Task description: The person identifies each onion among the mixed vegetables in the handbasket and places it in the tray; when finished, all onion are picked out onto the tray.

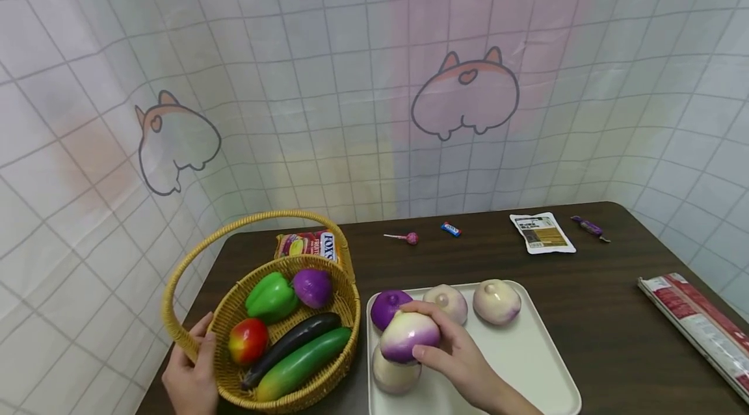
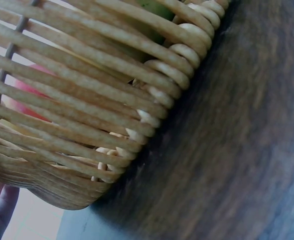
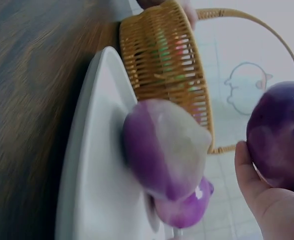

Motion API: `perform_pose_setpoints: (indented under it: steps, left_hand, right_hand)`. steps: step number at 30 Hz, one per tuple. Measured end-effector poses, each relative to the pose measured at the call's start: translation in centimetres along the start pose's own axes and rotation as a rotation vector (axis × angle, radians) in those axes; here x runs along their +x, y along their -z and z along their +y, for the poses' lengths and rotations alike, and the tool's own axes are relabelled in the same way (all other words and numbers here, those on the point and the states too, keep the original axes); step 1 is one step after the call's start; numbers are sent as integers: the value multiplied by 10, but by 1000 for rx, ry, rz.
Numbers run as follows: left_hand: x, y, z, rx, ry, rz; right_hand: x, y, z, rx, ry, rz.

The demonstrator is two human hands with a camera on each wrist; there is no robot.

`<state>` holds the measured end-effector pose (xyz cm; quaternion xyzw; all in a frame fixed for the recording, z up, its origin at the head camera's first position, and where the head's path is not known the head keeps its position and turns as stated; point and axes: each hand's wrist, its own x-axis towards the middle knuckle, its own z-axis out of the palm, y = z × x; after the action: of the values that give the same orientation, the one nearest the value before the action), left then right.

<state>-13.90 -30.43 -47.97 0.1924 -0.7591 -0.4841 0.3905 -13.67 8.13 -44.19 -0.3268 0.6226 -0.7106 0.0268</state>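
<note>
At the left of the head view my left hand (image 1: 192,373) grips the wicker basket (image 1: 338,373) where its handle meets the rim. Inside it lie a green bell pepper (image 1: 272,298), a purple onion-like vegetable (image 1: 313,287), a red-yellow fruit (image 1: 248,341), an eggplant (image 1: 298,342) and a green cucumber-like vegetable (image 1: 307,364). My right hand (image 1: 462,363) holds a purple-and-white turnip (image 1: 409,335), thumb and fingers around its side, above the white tray (image 1: 521,363). Beneath it sits another turnip (image 3: 162,147). Two pale turnips (image 1: 497,302) and a purple vegetable (image 1: 388,308) stand along the tray's far side.
Behind the basket lies a FOX'S candy bag (image 1: 310,244). Along the table's far edge are a lollipop (image 1: 411,238), a small blue wrapped candy (image 1: 451,229), a white-and-brown packet (image 1: 543,233) and a purple wrapped candy (image 1: 590,227). A red-and-white package (image 1: 699,324) lies at right.
</note>
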Motion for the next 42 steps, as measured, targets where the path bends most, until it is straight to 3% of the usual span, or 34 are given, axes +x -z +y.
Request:
perform_pose_setpoints:
  steps: [10, 22, 28, 36, 42]
  left_hand:
    - [0, -1, 0, -22, -32, -13]
    - [1, -1, -2, -19, -32, -15]
    - [1, -3, -3, -22, -27, -15]
    - [1, -3, -2, -22, -30, -7]
    - [2, -1, -2, -6, 4, -10]
  right_hand:
    - [-19, 20, 10, 52, 14, 62]
    - [-32, 44, 13, 3, -32, 150]
    - [-39, 58, 13, -27, 1, 151]
    - [-52, 71, 15, -184, -24, 196]
    - [-55, 78, 18, -148, -25, 164]
